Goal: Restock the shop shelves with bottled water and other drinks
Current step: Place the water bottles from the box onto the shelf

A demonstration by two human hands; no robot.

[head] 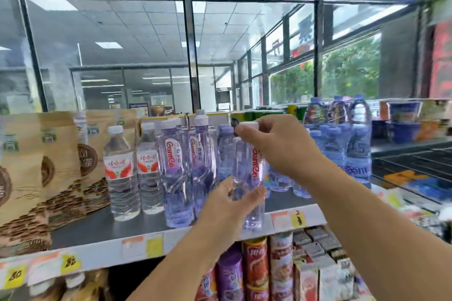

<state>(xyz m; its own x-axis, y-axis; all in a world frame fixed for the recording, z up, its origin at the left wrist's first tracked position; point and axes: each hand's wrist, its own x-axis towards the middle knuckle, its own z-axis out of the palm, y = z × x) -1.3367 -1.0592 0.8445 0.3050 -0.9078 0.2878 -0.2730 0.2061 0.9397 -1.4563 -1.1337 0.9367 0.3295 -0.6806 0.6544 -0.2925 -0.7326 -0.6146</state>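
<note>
Fingers of the right hand point(276, 146) pinch the white cap point(249, 125) of a clear Ganten water bottle point(252, 178), thumb and forefinger curled round the cap from the right. Bottle stands upright at the front edge of the grey shelf point(102, 225), base just by the price strip. Left hand point(230, 205) comes up from below w/ fingers curled round the lower body of that bottle, thumb on the right side, other fingers on the left, so the bottle sits between both hands: top held by the right, bottom by the left.

Just left of it, touching or nearly so, two more Ganten bottles point(176, 173) stand upright w/ red lettering facing out. Further left, two red-labelled water bottles point(121, 173) w/ white caps, also upright, side by side. Beyond those, brown paper pouches point(61, 161) fill the left end of the shelf.

Right of the held bottle & further back, blue-tinted water bottles point(342, 144) are grouped together, caps blue. Behind them green cans, blurred, can't read them.

Below the shelf edge, yellow price tags point(154, 247) on the strip, and on the lower shelf a row of crisp tubes point(256, 269), red & purple, upright. Big glass windows point(244, 44) behind everything.
</note>
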